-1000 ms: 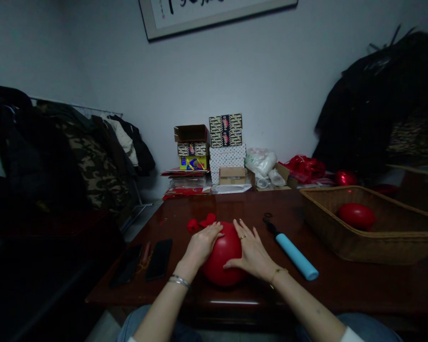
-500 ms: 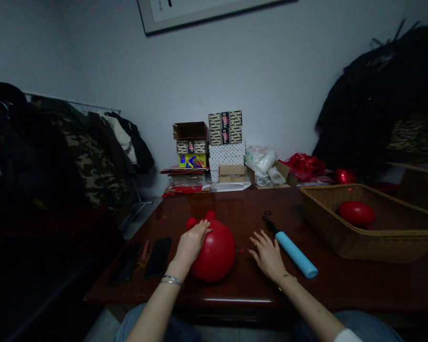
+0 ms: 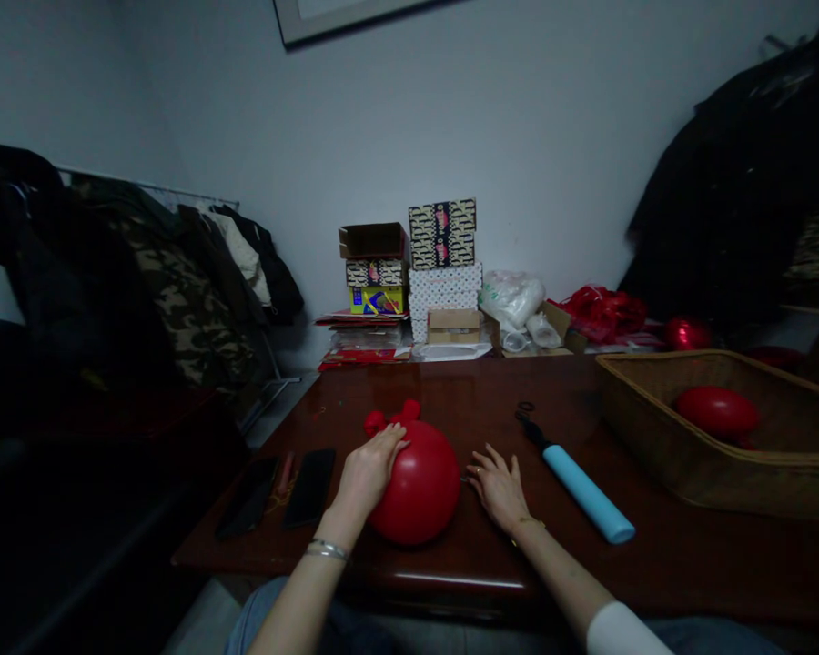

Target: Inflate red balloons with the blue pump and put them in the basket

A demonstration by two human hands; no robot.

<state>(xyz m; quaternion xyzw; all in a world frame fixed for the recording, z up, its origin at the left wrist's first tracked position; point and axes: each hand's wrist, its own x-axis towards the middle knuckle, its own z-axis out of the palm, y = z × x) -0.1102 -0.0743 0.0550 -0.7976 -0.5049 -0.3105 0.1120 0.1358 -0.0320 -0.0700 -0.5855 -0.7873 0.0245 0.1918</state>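
A round, inflated red balloon [image 3: 423,487] rests on the dark wooden table [image 3: 450,387]. My left hand [image 3: 372,468] is curved over its upper left side and holds it there. To the balloon's right, my right hand [image 3: 497,487] is open above the table, fingers apart, with its thumb and fingertips close to a small thing I cannot make out beside the balloon. Behind the balloon lie some small red pieces [image 3: 402,416], partly hidden by it. A light blue hand pump [image 3: 587,491] with a black nozzle lies right of my right hand.
Two dark phones [image 3: 310,487] and a thin reddish stick [image 3: 285,473] lie on the left. On the right stands a wicker basket [image 3: 689,482] with a red balloon [image 3: 716,414] inside. Stacked boxes [image 3: 443,291] and a plastic bag [image 3: 511,296] line the back.
My right hand has moved left, away from the pump and closer to the balloon. My left hand stays on the balloon. The whole view has shifted slightly.
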